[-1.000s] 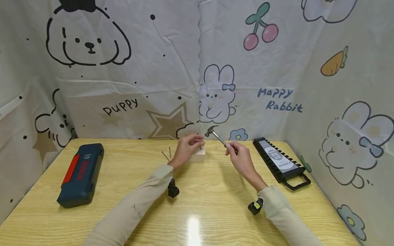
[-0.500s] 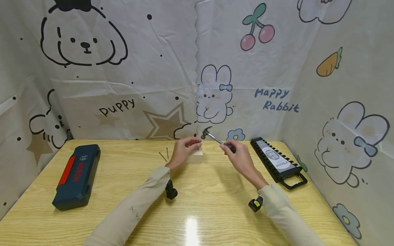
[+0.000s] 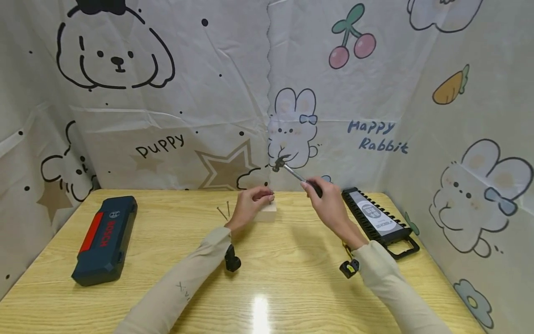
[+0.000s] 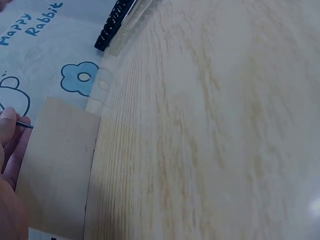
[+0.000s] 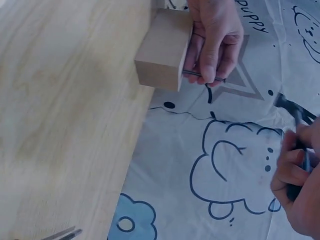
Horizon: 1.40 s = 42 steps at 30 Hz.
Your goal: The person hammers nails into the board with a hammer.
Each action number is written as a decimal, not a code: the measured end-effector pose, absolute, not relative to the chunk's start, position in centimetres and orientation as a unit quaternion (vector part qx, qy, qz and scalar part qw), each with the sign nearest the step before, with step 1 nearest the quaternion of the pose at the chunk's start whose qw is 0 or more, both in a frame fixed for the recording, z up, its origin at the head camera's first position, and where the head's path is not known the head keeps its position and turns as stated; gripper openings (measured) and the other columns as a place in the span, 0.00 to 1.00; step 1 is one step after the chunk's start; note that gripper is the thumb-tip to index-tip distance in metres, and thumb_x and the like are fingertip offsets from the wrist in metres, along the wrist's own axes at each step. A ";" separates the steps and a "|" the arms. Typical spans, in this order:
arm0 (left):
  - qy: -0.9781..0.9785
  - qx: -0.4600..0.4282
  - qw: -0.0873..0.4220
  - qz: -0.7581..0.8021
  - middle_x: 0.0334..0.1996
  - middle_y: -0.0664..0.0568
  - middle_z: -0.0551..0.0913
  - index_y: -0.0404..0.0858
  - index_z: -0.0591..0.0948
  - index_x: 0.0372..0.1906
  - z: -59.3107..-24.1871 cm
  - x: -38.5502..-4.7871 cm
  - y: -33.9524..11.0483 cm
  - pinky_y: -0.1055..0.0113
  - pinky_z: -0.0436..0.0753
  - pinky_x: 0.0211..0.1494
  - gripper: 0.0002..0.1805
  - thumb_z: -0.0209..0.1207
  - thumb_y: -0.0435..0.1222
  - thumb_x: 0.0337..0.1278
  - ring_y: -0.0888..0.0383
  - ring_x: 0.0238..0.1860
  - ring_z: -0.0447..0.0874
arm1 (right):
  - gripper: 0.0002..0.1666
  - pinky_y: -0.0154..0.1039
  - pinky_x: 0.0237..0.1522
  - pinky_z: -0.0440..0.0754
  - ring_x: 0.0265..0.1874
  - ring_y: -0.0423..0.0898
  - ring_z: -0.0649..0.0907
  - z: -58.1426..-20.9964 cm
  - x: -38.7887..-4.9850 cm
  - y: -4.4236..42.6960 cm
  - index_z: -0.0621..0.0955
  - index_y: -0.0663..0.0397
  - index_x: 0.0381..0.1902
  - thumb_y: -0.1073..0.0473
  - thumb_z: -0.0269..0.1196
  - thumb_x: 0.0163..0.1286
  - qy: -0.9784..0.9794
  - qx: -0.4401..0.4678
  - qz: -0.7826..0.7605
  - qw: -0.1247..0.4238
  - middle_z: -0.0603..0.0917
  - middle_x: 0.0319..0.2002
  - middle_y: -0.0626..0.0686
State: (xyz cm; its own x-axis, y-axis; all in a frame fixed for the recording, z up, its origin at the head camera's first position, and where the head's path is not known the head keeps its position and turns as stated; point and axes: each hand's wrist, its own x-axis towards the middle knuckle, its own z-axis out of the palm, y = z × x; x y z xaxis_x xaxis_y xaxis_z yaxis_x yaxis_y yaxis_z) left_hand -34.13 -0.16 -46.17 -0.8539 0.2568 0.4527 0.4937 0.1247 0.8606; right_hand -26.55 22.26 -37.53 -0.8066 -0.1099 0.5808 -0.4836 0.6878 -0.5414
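The left hand (image 3: 249,206) pinches a nail (image 5: 194,74) between thumb and fingers, its point against the top of a pale wooden block (image 3: 267,213). In the left wrist view the nail (image 4: 25,124) meets the block (image 4: 62,165) near its edge. The right hand (image 3: 329,205) grips a claw hammer (image 3: 294,173) by its dark handle, the head raised above the left hand. The right wrist view shows the hammer head (image 5: 286,102) apart from the nail and block.
Two loose nails (image 3: 223,212) lie left of the block. A dark blue and red case (image 3: 106,241) lies at the left of the table, a black rack with a handle (image 3: 377,218) at the right. A printed cloth (image 3: 225,116) hangs behind the table.
The right hand has raised the hammer from just above the left hand to higher over the block. The left hand keeps its pinch on the nail.
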 end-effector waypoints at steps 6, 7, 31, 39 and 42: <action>-0.742 -0.244 0.097 -0.617 0.45 0.41 0.92 0.30 0.88 0.47 -46.3 -34.1 -0.4 0.67 0.89 0.51 0.08 0.68 0.29 0.66 0.48 0.47 0.92 | 0.13 0.34 0.21 0.67 0.19 0.42 0.70 -39.2 -26.5 21.6 0.83 0.62 0.40 0.58 0.59 0.82 -0.900 0.184 0.303 0.254 0.76 0.22 0.51; -0.742 -0.242 0.095 -0.618 0.45 0.40 0.92 0.30 0.88 0.47 -46.2 -34.1 -0.4 0.68 0.88 0.51 0.08 0.68 0.29 0.66 0.48 0.47 0.92 | 0.13 0.34 0.21 0.66 0.19 0.41 0.69 -39.6 -26.4 21.6 0.83 0.62 0.38 0.58 0.59 0.82 -0.909 0.185 0.279 0.248 0.75 0.21 0.49; -0.742 -0.238 0.101 -0.618 0.45 0.41 0.91 0.31 0.88 0.46 -46.4 -33.9 0.0 0.65 0.89 0.52 0.08 0.69 0.30 0.66 0.48 0.46 0.92 | 0.11 0.35 0.22 0.67 0.18 0.41 0.69 -39.7 -27.0 22.3 0.83 0.59 0.39 0.58 0.60 0.81 -0.925 0.177 0.305 0.142 0.76 0.22 0.49; -0.750 -0.231 0.104 -0.611 0.43 0.42 0.92 0.32 0.88 0.44 -46.5 -34.0 0.1 0.63 0.89 0.53 0.07 0.69 0.32 0.66 0.50 0.46 0.92 | 0.08 0.35 0.22 0.69 0.21 0.42 0.71 -39.6 -27.3 22.5 0.81 0.62 0.49 0.61 0.60 0.82 -0.915 0.173 0.351 0.094 0.83 0.29 0.58; -0.747 -0.230 0.108 -0.614 0.43 0.42 0.92 0.32 0.88 0.44 -46.5 -34.0 0.1 0.62 0.89 0.53 0.07 0.69 0.32 0.66 0.49 0.45 0.92 | 0.09 0.35 0.22 0.70 0.21 0.43 0.72 -39.7 -27.3 22.5 0.81 0.60 0.49 0.60 0.59 0.82 -0.914 0.166 0.355 0.103 0.82 0.29 0.55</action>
State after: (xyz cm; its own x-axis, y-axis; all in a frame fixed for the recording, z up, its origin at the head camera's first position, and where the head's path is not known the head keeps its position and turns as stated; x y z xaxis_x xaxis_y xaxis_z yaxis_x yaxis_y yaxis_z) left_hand -34.00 0.08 -46.47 -0.8703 0.2114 0.4448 0.4774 0.1409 0.8673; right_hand -27.27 22.48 -39.66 -0.9235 -0.2312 0.3062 -0.3773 0.6921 -0.6154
